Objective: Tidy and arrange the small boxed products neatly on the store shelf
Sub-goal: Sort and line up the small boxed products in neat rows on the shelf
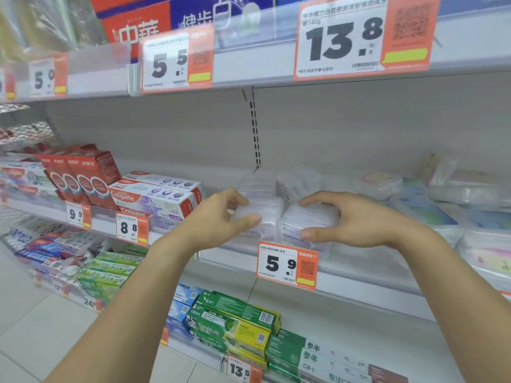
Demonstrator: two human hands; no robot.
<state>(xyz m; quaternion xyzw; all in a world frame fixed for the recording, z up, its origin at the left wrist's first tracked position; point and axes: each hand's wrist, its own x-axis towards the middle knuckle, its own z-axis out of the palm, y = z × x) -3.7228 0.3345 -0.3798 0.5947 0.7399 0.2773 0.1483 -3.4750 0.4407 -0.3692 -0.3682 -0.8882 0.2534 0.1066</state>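
Observation:
Two small clear plastic boxes stand side by side at the front of the middle shelf (359, 269). My left hand (221, 214) grips the left box (269, 214), thumb in front and fingers over its top. The right box (312, 219) is held the same way by my right hand (351, 219). Behind them sit two more clear boxes (257, 183), partly hidden. A 5.9 price tag (287, 265) hangs on the shelf edge just below the held boxes.
Colgate toothpaste cartons (154, 200) and red cartons (80, 175) fill the shelf to the left. Other clear packs (453, 194) lie to the right. Green Darlie cartons (235, 324) sit on the shelf below. The upper shelf edge carries large price tags (359, 37).

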